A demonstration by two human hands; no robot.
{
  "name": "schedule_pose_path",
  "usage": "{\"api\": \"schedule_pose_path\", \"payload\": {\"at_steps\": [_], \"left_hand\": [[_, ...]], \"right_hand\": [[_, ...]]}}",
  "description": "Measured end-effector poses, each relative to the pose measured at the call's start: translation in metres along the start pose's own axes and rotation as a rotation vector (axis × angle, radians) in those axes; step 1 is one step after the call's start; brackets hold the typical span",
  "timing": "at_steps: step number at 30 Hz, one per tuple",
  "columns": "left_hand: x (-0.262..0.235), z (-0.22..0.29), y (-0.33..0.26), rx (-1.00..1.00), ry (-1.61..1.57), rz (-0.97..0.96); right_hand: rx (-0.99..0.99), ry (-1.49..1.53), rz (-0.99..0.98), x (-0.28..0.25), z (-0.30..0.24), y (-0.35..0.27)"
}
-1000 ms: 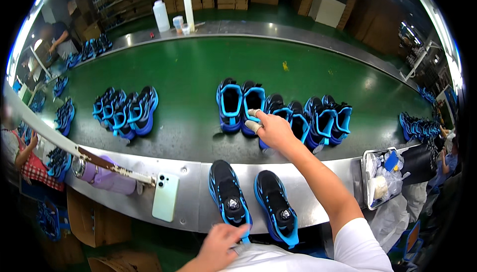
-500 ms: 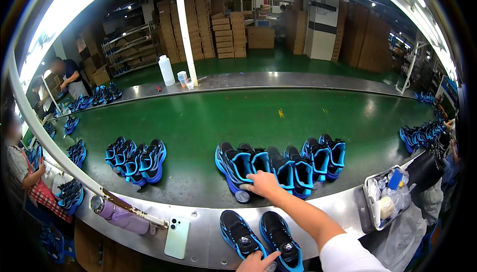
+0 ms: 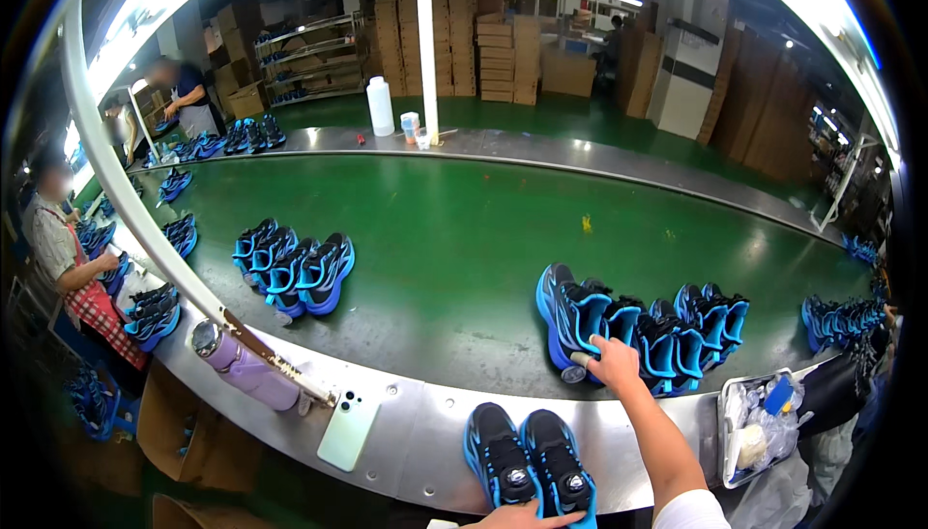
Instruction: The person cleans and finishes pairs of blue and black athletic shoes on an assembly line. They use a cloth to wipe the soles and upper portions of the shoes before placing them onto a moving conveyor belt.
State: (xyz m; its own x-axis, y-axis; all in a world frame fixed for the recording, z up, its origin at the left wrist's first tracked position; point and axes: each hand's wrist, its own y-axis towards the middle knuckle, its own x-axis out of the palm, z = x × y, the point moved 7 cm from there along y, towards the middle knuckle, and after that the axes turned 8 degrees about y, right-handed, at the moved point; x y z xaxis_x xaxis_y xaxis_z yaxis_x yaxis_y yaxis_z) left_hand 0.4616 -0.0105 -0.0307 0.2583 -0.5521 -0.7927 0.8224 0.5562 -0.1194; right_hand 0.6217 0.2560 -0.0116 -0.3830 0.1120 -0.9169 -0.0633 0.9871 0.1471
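Observation:
My right hand (image 3: 612, 365) closes on the heel of a black-and-blue sneaker (image 3: 563, 311), the leftmost in a row of several like it on the green belt (image 3: 435, 268). Something grey covers one of its fingertips. Further right in that row, other sneakers (image 3: 710, 321) stand side by side with light-blue collars toward me. At the lower edge, my left hand (image 3: 522, 517) has its fingers against the heels of two matching sneakers (image 3: 498, 452) on the metal ledge, toes pointing away. The frame cuts off part of that hand.
A green phone (image 3: 350, 432) and a purple bottle (image 3: 246, 365) lie left on the ledge (image 3: 425, 432), by a slanting white post (image 3: 184, 273). More sneakers (image 3: 295, 268) stand left on the belt. A tray of plastic bags (image 3: 764, 427) sits right. A co-worker (image 3: 72, 258) stands far left.
The row of sneakers has shifted right along the belt with my right hand at its left end. My left hand stays at the pair's heels. The whole view has turned somewhat.

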Motion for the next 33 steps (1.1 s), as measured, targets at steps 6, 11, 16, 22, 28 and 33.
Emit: {"api": "schedule_pose_path", "payload": {"at_steps": [6, 11, 16, 22, 28, 33], "left_hand": [[-0.014, 0.011, 0.038, -0.069, 0.097, 0.135], [-0.096, -0.032, 0.01, 0.014, -0.041, 0.114], [-0.189, -0.11, 0.012, -0.08, 0.303, 0.277], [-0.226, -0.277, 0.006, -0.533, 0.325, 0.339], [-0.205, -0.213, -0.004, -0.416, 0.364, 0.96], [-0.146, -0.099, -0.019, -0.291, -0.214, 0.804]], "right_hand": [[0.035, 0.028, -0.089, 0.012, -0.005, 0.01], [-0.024, 0.06, -0.059, 0.016, -0.001, 0.001], [-0.055, 0.019, -0.054, 0.013, -0.007, 0.004], [-0.071, 0.021, -0.062, 0.013, -0.017, 0.001], [-0.075, 0.08, -0.264, 0.0, -0.026, 0.001], [-0.27, 0.132, -0.431, -0.015, -0.087, -0.106]]}}
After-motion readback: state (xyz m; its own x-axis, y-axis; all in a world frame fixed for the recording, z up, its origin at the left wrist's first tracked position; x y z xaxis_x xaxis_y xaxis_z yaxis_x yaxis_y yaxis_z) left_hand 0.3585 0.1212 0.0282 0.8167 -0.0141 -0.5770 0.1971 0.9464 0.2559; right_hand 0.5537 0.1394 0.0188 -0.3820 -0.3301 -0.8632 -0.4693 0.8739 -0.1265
